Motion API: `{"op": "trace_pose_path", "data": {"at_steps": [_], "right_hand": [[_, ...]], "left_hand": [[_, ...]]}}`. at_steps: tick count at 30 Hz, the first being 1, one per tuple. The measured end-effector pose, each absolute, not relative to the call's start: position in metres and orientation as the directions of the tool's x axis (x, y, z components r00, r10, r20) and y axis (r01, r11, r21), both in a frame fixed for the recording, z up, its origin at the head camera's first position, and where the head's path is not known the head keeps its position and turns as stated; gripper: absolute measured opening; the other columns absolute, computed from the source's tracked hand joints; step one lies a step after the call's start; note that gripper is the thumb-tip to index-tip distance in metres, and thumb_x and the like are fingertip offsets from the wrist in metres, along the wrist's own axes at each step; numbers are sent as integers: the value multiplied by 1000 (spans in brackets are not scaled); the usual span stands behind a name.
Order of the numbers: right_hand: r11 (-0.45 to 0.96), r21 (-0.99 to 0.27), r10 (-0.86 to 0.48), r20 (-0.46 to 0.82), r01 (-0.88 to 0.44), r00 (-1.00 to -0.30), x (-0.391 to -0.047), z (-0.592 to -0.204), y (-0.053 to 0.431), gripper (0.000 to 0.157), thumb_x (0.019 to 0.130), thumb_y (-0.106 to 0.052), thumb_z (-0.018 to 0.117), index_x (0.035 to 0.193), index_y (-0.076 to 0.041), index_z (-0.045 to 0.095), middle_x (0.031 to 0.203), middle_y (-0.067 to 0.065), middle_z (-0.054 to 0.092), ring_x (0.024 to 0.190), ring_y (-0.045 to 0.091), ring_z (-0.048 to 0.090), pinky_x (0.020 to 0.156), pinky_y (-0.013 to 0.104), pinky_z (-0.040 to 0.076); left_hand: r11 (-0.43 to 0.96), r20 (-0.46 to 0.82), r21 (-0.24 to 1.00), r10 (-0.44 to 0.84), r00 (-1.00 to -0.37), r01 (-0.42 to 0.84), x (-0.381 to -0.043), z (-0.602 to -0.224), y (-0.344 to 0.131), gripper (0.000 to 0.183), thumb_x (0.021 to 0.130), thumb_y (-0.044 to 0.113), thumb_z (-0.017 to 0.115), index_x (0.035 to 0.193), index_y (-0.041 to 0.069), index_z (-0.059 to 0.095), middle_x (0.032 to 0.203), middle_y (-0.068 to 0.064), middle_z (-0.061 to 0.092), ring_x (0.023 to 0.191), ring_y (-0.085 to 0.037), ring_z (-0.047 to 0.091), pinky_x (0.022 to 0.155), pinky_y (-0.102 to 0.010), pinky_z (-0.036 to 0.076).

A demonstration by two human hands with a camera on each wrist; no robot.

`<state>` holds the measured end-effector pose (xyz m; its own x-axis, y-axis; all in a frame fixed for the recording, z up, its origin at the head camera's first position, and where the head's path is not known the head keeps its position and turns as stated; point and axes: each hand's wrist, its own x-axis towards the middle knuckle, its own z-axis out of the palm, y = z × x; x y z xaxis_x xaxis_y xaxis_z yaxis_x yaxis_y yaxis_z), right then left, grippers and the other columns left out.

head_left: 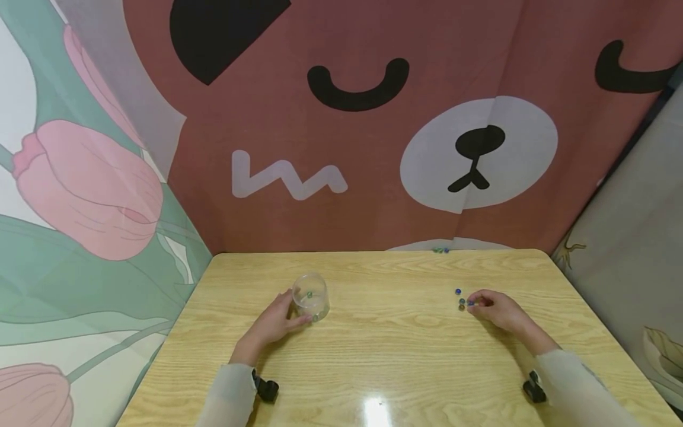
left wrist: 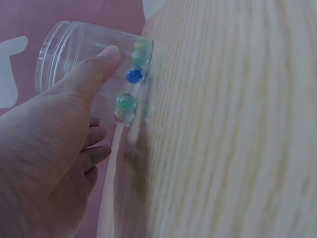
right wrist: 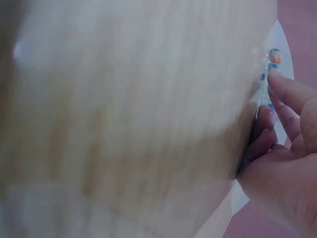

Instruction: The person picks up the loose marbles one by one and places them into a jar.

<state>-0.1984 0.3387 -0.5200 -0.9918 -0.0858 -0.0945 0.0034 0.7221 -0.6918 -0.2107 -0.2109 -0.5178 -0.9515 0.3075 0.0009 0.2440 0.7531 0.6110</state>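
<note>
Table (head_left: 384, 356) left: jar (head_left: 313, 303), marbles (left wrist: 134, 75) inside | right: loose marbles (head_left: 462, 301) | far back: probably more marbles (head_left: 441, 250)

One counter (head_left: 373, 350), and on it one clear jar (head_left: 318, 287); two hands on show, one left hand (head_left: 272, 323) and one right hand (head_left: 501, 311); two sleeves (head_left: 226, 391), two black wrist cameras (head_left: 267, 389); and the marbles (left wrist: 134, 75), at least five in that jar, its far side partly hidden; four more beside the right fingers (right wrist: 290, 89), one right at the tips; and at the far edge, three by the look of them, too tiny to be certain!
</note>
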Motion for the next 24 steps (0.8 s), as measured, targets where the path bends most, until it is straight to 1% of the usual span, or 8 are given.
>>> {"op": "trace_pose_path", "data": {"at_steps": [6, 9, 14, 18, 22, 24], "right_hand": [[712, -701, -102, -67, -26, -993, -197, -517, 339, 30, 98, -27, 69, 116, -3, 67, 93, 5, 57, 83, 19, 48, 70, 32, 40], [688, -725, -105, -71, -21, -992, -196, -516, 339, 32, 98, -27, 70, 117, -1, 66, 89, 6, 58, 77, 18, 49, 65, 31, 42], [635, -772, -97, -106, 20, -990, -194, -515, 339, 37, 100, -28, 68, 124, -1, 63, 86, 7, 59, 70, 19, 52, 59, 32, 47], [624, -782, -94, -83, 6, -992, -193, -512, 340, 37, 101, -26, 66, 127, 1, 62, 90, 9, 61, 72, 19, 53, 59, 32, 48], [637, -771, -80, -35, -24, -996, -194, -505, 336, 37, 100, -24, 67, 127, 1, 64, 93, 10, 62, 74, 19, 53, 60, 30, 46], [646, -763, -69, -18, -31, -997, -194, -500, 333, 36, 100, -26, 68, 126, -1, 65, 93, 10, 62, 75, 18, 51, 62, 29, 44]], "left_hand": [[757, 9, 603, 308, -951, 251, -212, -517, -211, 95, 90, 56, 70, 161, 10, 28, 162, -21, 30, 150, -47, 22, 120, -63, 20], [758, 1, 603, 310, -951, 248, -212, -517, -211, 94, 90, 56, 70, 161, 10, 28, 162, -21, 29, 150, -47, 22, 120, -63, 20], [759, -6, 604, 309, -951, 243, -211, -518, -210, 95, 90, 56, 70, 161, 9, 27, 163, -21, 29, 150, -46, 21, 120, -63, 20], [757, -7, 607, 308, -951, 241, -211, -518, -210, 94, 90, 56, 70, 161, 10, 28, 163, -21, 29, 151, -46, 21, 120, -63, 20], [760, -14, 607, 304, -953, 234, -211, -517, -210, 95, 90, 56, 70, 161, 10, 28, 163, -21, 29, 151, -46, 21, 121, -62, 20], [763, -17, 605, 300, -954, 229, -212, -517, -210, 95, 90, 56, 70, 161, 10, 28, 163, -22, 28, 151, -46, 21, 120, -63, 20]]}}
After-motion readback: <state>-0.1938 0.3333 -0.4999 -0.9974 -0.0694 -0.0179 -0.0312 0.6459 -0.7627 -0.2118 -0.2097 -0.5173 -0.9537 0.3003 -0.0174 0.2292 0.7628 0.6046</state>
